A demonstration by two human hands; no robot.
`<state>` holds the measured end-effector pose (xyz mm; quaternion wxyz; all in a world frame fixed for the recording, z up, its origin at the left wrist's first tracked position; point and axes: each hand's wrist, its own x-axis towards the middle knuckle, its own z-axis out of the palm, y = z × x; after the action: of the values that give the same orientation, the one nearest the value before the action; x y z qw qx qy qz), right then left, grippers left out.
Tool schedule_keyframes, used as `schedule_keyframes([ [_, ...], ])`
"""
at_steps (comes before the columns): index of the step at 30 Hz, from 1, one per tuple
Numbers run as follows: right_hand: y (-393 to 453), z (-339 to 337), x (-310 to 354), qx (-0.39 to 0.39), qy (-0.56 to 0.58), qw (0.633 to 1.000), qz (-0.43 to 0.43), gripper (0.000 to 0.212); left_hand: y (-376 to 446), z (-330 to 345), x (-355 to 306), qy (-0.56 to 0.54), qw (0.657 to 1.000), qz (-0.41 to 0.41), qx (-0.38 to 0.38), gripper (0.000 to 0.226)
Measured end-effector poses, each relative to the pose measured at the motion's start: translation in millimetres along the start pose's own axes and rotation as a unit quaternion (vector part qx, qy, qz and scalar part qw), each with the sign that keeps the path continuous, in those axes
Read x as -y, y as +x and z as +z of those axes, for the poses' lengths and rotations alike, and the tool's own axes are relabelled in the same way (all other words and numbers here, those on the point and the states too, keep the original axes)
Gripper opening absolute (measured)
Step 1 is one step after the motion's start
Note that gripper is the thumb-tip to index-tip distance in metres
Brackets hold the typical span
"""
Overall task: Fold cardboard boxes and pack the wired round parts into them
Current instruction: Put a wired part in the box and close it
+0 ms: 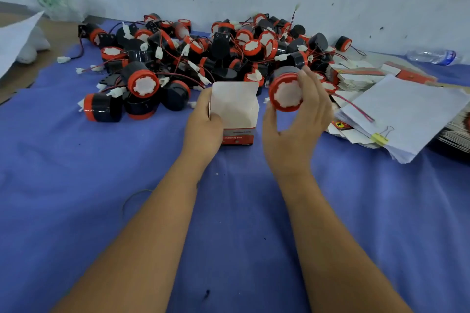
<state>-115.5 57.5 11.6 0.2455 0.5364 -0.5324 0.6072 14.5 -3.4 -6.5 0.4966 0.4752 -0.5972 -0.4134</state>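
I hold the box (pixel 235 112) at centre frame with my left hand (pixel 203 124), fingers wrapped round its left wall, thumb on the near face, so the open mouth with its raised back flap faces up and toward me; its bottom sits on the blue cloth (pixel 76 173). My right hand (pixel 297 129) grips one round part (pixel 286 93) just right of the box, fingertips curled over the black body from behind, thumb below the red rim, white face turned to the camera. I judge the part stiff plastic, light enough for one hand, smooth on the rim and so a little slippery; the black barrel is the place to hold it, as I do now. Its wire I cannot trace among the others, though a thin red lead (pixel 354 108) trails over the papers (pixel 407 114) at right; that lead is limp and would snag on a flap, so I would tuck it in with the body. The box is thin card, easily crushed, so I should squeeze only at the walls near the corners. The pile (pixel 203 58) of parts lies across the upper middle, flat boxes (pixel 356 76) to its right, a bottle (pixel 432 56) at upper right
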Motion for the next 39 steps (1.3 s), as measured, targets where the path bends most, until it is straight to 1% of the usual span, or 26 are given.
schedule_keyframes([
  [2, -4, 5, 16, 0.037, -0.008, 0.996, -0.082, 0.058, 1, 3, 1, -0.005, 1.000, 0.015, 0.012, 0.042],
  [4, -10, 12, 27, 0.096, -0.021, 0.989, -0.115, 0.054, 0, 3, 0, -0.096, 0.995, -0.008, 0.039, 0.032],
  [5, -13, 14, 29, 0.126, -0.022, 0.986, -0.104, 0.053, -1, 2, -1, -0.154, 0.987, -0.018, 0.050, 0.031],
  [6, -14, 15, 30, 0.155, -0.021, 0.984, -0.080, 0.053, -2, 1, -2, -0.190, 0.980, -0.018, 0.049, 0.033],
  [9, -12, 12, 22, 0.206, -0.047, 0.977, -0.019, 0.056, -1, -4, -4, -0.217, 0.976, -0.008, 0.024, 0.040],
  [12, -11, 8, 20, 0.224, -0.067, 0.972, -0.023, 0.056, -3, -4, -5, -0.181, 0.983, 0.017, 0.031, 0.041],
  [14, -10, 8, 22, 0.224, -0.074, 0.971, -0.042, 0.054, -7, -1, -7, -0.149, 0.987, 0.057, 0.031, 0.041],
  [16, -9, 7, 24, 0.222, -0.084, 0.970, -0.062, 0.051, -12, 0, -9, -0.144, 0.984, 0.092, 0.043, 0.042],
  [18, -8, 6, 23, 0.233, -0.094, 0.965, -0.070, 0.044, -15, 1, -11, -0.139, 0.981, 0.118, 0.060, 0.042],
  [19, -8, 6, 21, 0.248, -0.100, 0.961, -0.072, 0.036, -15, 1, -12, -0.132, 0.982, 0.122, 0.063, 0.041],
  [21, -9, 6, 19, 0.294, -0.128, 0.944, -0.078, 0.023, -14, 1, -11, -0.096, 0.988, 0.110, 0.048, 0.039],
  [23, -12, 9, 20, 0.315, -0.156, 0.933, -0.075, 0.023, -10, 1, -10, -0.070, 0.995, 0.066, 0.019, 0.040],
  [25, -12, 12, 23, 0.303, -0.180, 0.933, -0.072, 0.028, -8, 1, -9, -0.088, 0.996, 0.010, 0.005, 0.037],
  [26, -13, 13, 24, 0.301, -0.193, 0.931, -0.077, 0.031, -8, 1, -8, -0.094, 0.996, -0.006, 0.001, 0.034],
  [29, -15, 13, 24, 0.317, -0.203, 0.921, -0.102, 0.043, -10, 3, -9, -0.069, 0.997, -0.013, -0.007, 0.027],
  [30, -16, 12, 22, 0.319, -0.201, 0.919, -0.113, 0.043, -10, 4, -10, -0.061, 0.998, -0.013, -0.006, 0.026],
  [32, -17, 12, 19, 0.295, -0.190, 0.927, -0.130, 0.036, -9, 4, -9, -0.040, 0.999, -0.009, -0.003, 0.022],
  [33, -17, 12, 18, 0.261, -0.175, 0.942, -0.121, 0.029, -8, 4, -9, -0.027, 1.000, -0.008, -0.003, 0.020],
  [34, -16, 13, 17, 0.207, -0.147, 0.963, -0.086, 0.022, -7, 4, -8, -0.016, 1.000, -0.006, -0.005, 0.020],
  [35, -13, 13, 16, 0.147, -0.099, 0.984, -0.020, 0.016, -7, 4, -8, -0.007, 1.000, -0.004, -0.008, 0.022],
  [36, -9, 13, 16, 0.092, -0.034, 0.992, 0.075, 0.010, -7, 5, -7, -0.001, 1.000, -0.002, -0.010, 0.023],
  [37, -5, 11, 14, 0.048, 0.038, 0.980, 0.189, 0.008, -6, 5, -7, 0.004, 1.000, -0.001, -0.009, 0.024],
  [38, -1, 10, 11, 0.020, 0.101, 0.946, 0.307, 0.011, -6, 5, -7, 0.006, 1.000, -0.002, -0.008, 0.024],
  [39, 2, 8, 7, 0.013, 0.137, 0.902, 0.410, 0.013, -5, 6, -7, 0.008, 1.000, -0.005, -0.007, 0.024],
])
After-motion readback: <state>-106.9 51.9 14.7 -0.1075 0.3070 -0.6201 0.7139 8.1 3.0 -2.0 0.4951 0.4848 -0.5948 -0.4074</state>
